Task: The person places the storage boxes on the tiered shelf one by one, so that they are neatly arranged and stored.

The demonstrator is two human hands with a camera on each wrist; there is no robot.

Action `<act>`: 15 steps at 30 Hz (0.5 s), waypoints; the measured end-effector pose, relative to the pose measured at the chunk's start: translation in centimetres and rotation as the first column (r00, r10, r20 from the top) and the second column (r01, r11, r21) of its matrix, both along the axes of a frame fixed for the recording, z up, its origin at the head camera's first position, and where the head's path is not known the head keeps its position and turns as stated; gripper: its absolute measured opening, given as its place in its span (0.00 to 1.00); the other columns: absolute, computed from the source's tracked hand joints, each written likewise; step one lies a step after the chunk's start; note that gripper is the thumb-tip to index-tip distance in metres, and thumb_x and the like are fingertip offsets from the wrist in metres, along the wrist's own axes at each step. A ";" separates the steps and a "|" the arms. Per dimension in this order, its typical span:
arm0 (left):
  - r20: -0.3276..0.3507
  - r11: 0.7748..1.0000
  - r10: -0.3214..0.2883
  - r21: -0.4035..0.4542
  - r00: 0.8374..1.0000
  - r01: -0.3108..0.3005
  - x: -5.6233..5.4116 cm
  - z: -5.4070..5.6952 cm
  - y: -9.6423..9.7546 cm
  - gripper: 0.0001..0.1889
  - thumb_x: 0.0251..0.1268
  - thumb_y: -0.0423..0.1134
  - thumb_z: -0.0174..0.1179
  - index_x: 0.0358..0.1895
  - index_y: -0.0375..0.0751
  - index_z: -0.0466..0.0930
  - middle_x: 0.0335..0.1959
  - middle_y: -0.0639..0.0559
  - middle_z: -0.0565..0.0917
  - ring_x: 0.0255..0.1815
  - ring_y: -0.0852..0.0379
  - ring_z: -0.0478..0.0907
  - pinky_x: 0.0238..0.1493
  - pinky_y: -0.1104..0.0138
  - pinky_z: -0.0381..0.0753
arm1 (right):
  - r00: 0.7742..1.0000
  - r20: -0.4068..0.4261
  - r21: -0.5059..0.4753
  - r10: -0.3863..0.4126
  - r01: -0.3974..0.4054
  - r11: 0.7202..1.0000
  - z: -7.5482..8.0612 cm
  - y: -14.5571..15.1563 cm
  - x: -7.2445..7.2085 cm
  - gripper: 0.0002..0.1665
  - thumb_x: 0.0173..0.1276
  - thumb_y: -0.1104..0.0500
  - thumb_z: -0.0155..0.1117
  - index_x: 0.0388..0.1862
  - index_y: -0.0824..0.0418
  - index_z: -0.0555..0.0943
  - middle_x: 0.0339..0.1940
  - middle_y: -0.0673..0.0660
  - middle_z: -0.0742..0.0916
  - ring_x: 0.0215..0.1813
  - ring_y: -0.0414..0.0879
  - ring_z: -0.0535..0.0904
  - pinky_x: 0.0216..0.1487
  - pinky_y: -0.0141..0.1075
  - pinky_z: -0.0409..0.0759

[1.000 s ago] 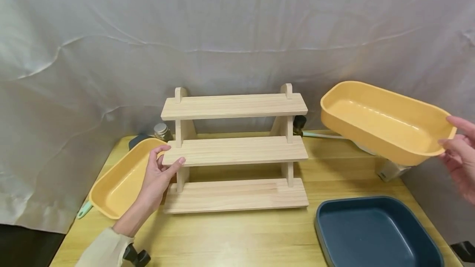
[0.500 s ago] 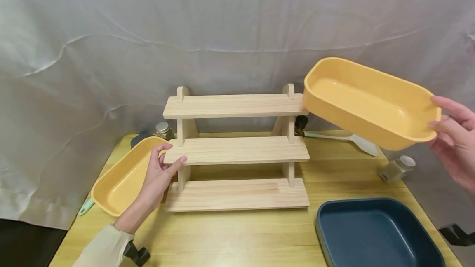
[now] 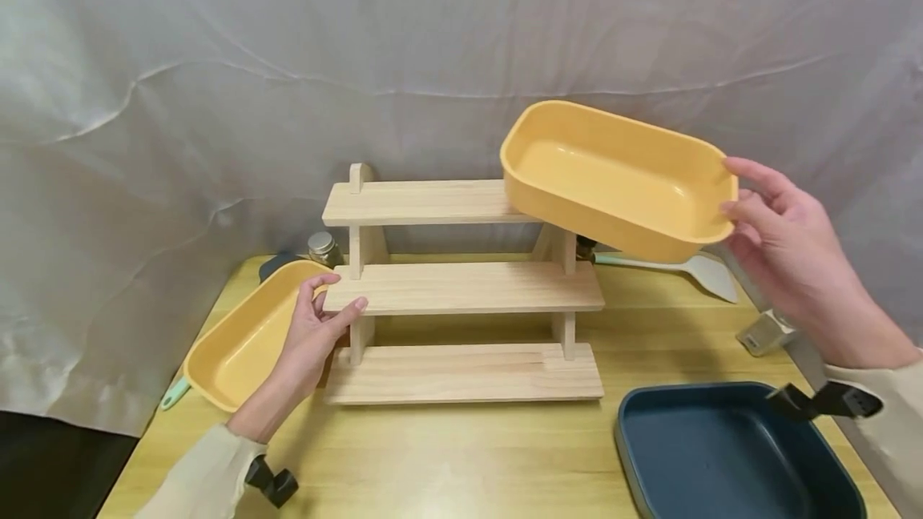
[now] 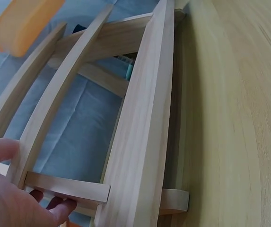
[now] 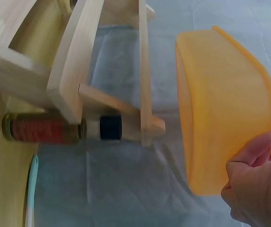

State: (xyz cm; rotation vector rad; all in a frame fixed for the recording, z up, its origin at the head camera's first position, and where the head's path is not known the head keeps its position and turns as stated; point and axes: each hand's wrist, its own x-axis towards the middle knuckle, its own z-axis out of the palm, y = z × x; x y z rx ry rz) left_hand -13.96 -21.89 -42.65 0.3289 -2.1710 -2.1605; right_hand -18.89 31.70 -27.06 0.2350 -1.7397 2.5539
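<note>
A three-tier wooden shelf point(image 3: 461, 288) stands in the middle of the table. My left hand point(image 3: 310, 343) grips the left end of its middle board, thumb on top; the left wrist view shows the fingers point(image 4: 62, 210) curled beneath. At the right, my right hand point(image 3: 786, 239) pinches the short end wall of a yellow tray point(image 3: 613, 183). That tray hangs in the air, tilted, its left end in front of the top board's right part in the head view. In the right wrist view the tray point(image 5: 225, 109) appears apart from the boards.
A second yellow tray point(image 3: 241, 343) lies left of the shelf, a glass jar point(image 3: 322, 248) behind it. To the right are a dark blue tray point(image 3: 728, 447), a white spatula point(image 3: 710, 275) and a clear jar point(image 3: 766, 332). A dark-capped bottle point(image 5: 45, 128) stands behind the shelf.
My right hand has carried the yellow tray leftward and up, from the right side to the shelf's top right. The left hand keeps its grip on the middle board.
</note>
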 end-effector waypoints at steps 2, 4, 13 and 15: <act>0.001 1.000 0.003 -0.001 1.000 -0.003 0.0 0.0 0.0 0.30 0.77 0.38 0.71 0.71 0.53 0.63 0.63 0.48 0.78 0.40 0.59 0.75 0.49 0.67 0.77 | 1.000 0.007 -0.007 0.018 -0.018 1.000 0.0 -1.0 -0.5 0.29 0.81 0.78 0.56 0.75 0.60 0.72 0.58 0.59 0.79 0.51 0.49 0.85 0.51 0.37 0.88; 0.007 1.000 0.004 -0.003 1.000 -0.004 -0.1 0.0 0.1 0.30 0.77 0.39 0.72 0.71 0.54 0.63 0.60 0.50 0.79 0.41 0.59 0.75 0.50 0.67 0.77 | 1.000 0.007 0.014 0.026 -0.026 1.000 0.0 -2.0 -1.0 0.29 0.81 0.78 0.56 0.75 0.61 0.69 0.59 0.59 0.78 0.53 0.49 0.84 0.53 0.37 0.87; -0.011 1.000 -0.007 0.005 1.000 0.007 -0.4 -0.2 0.7 0.31 0.78 0.37 0.71 0.73 0.51 0.62 0.80 0.41 0.67 0.40 0.60 0.75 0.54 0.65 0.76 | 0.997 0.030 0.079 0.073 -0.075 0.994 0.3 -5.8 -2.9 0.28 0.82 0.77 0.56 0.75 0.61 0.67 0.61 0.60 0.72 0.53 0.47 0.79 0.54 0.33 0.86; -0.016 1.000 -0.012 0.007 1.000 0.012 -0.5 -0.3 0.7 0.31 0.78 0.37 0.71 0.73 0.50 0.62 0.81 0.42 0.67 0.40 0.60 0.74 0.54 0.64 0.76 | 0.996 0.038 0.089 0.078 -0.081 0.993 0.3 -6.5 -3.3 0.28 0.82 0.77 0.56 0.75 0.61 0.67 0.62 0.60 0.72 0.52 0.46 0.79 0.53 0.32 0.86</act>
